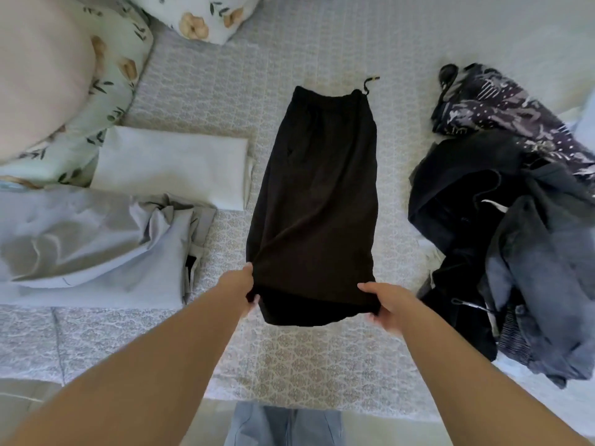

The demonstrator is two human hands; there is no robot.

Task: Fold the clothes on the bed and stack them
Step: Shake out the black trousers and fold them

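A pair of black drawstring pants lies lengthwise on the bed, folded in half, waistband at the far end. My left hand grips the near left corner of the pants. My right hand pinches the near right corner, and the near edge is lifted a little off the cover. A folded white garment lies to the left. On the right sits a heap of unfolded dark clothes.
A crumpled light grey sheet or garment covers the left of the bed. Floral pillows lie at the far left. The patterned bedcover is bare near the front edge, where my jeans show below.
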